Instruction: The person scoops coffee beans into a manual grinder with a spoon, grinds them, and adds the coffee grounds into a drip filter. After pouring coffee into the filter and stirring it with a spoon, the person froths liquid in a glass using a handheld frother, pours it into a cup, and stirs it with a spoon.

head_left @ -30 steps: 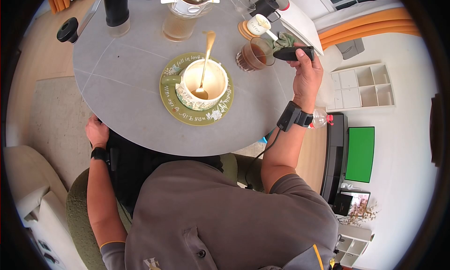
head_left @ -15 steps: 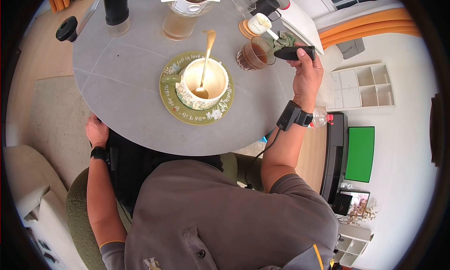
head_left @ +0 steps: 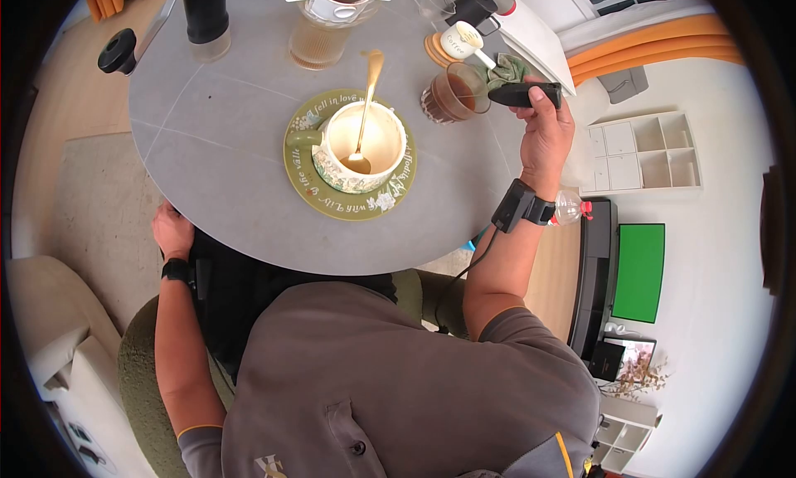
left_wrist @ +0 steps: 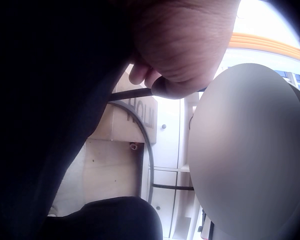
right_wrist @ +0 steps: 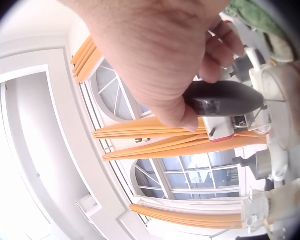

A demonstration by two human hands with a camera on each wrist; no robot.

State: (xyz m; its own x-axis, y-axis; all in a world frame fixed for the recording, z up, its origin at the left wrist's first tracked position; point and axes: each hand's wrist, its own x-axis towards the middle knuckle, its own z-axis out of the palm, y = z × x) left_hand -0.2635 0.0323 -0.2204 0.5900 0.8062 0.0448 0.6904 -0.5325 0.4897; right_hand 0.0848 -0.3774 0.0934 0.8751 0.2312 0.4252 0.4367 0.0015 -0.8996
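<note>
My right hand (head_left: 545, 138) grips a slim black handheld device (head_left: 524, 95) between thumb and fingers, at the right of the table. A small display shows on the device (right_wrist: 210, 106) in the right wrist view, and a thin probe leaves its tip toward the ribbed glass (head_left: 452, 94) of brown drink. My left hand (head_left: 172, 232) rests low beside the lap, near the table edge, with its fingers loosely curled. A floral mug (head_left: 342, 179) with a gold spoon (head_left: 371, 80) in it stands on a green saucer (head_left: 303, 188) in the middle.
Behind the glass are a white "Coffee" cup (head_left: 461, 38), a green cloth (head_left: 507, 67) and a black pitcher (head_left: 473, 10). A white dripper (head_left: 336, 12) sits on a ribbed glass server (head_left: 315, 48). At the far left stands a black grinder (head_left: 205, 14) with its crank.
The camera view shifts slightly. My right hand keeps hold of the black device beside the glass, and the left hand stays where it was.
</note>
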